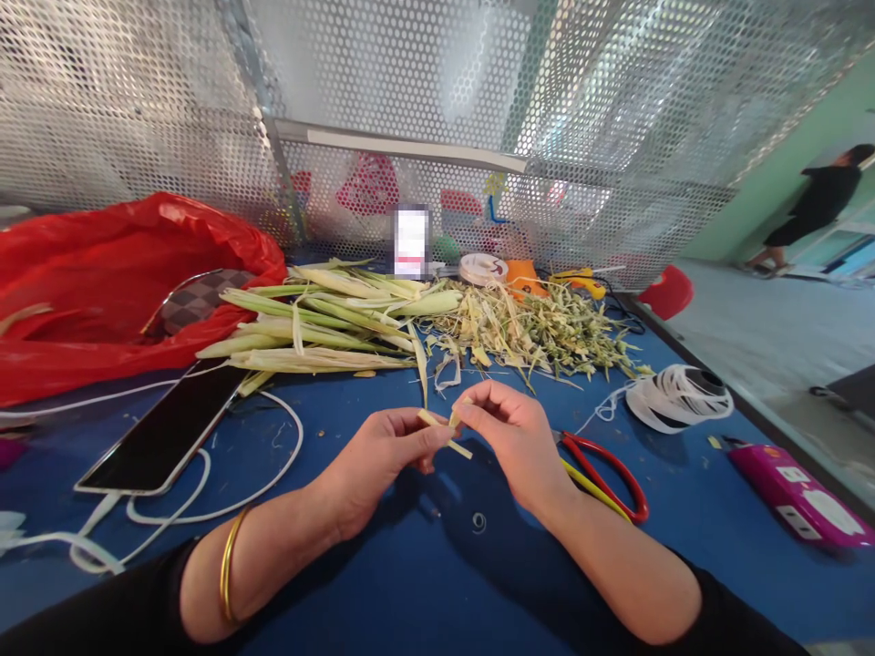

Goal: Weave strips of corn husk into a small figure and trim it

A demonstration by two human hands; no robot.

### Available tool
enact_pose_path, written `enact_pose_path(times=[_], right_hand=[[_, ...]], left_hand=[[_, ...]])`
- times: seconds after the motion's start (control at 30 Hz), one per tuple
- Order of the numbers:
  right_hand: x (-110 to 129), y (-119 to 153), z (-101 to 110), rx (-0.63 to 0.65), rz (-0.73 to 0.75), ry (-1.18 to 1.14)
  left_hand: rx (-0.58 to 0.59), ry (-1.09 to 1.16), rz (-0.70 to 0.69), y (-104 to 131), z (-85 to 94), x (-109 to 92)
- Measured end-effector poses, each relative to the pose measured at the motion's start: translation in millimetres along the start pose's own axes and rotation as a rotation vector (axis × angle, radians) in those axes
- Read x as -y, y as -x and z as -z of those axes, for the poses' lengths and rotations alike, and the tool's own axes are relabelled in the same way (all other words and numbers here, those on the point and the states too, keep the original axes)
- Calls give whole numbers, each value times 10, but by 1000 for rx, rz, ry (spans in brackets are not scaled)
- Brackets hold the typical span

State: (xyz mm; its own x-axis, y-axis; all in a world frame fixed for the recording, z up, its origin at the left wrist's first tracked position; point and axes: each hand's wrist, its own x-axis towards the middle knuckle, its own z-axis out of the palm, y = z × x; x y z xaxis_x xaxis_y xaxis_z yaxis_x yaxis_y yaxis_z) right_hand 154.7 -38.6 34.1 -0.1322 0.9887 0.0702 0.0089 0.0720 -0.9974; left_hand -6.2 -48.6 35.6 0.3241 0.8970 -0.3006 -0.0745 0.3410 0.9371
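Observation:
Near the middle of the blue table, my left hand (389, 456) pinches a pale yellow strip of husk (460, 449) between thumb and fingers. My right hand (509, 433) is closed close beside it, its thumb and forefinger pinching a part of the strip where the two hands meet. Whether the strip is one folded piece or two crossed pieces I cannot tell. Behind my hands lies a heap of long green and cream corn husks (328, 319). A pile of small shredded husk pieces (547, 328) adjoins it on the right.
Red-handled scissors (635, 483) lie by my right forearm. A spool of white thread (674, 401) and a magenta packet (797, 492) sit on the right. On the left are a phone (164, 437), a white cable (301, 433) and a red plastic bag (82, 282). A perforated metal panel (383, 64) stands behind.

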Motion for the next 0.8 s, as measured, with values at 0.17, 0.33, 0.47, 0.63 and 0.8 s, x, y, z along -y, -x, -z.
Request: enact_pose_path(times=[0.17,0.33,0.47,0.63,0.8], right_hand=[[-37,28,-32,-64,40,222],[-81,-43,16,26,-48,144],[-42,-59,49,27,143,302],[-12,11,-27,134,243,384],[-26,55,-102,73,146,338]], left_hand=[[-42,-131,-33,24,-36,-18],[-76,-160,-20,22,-29,-26],[-92,-213,-5,14,-31,-6],[-57,-312,4,7,-42,77],[7,-299,3,8,-35,102]])
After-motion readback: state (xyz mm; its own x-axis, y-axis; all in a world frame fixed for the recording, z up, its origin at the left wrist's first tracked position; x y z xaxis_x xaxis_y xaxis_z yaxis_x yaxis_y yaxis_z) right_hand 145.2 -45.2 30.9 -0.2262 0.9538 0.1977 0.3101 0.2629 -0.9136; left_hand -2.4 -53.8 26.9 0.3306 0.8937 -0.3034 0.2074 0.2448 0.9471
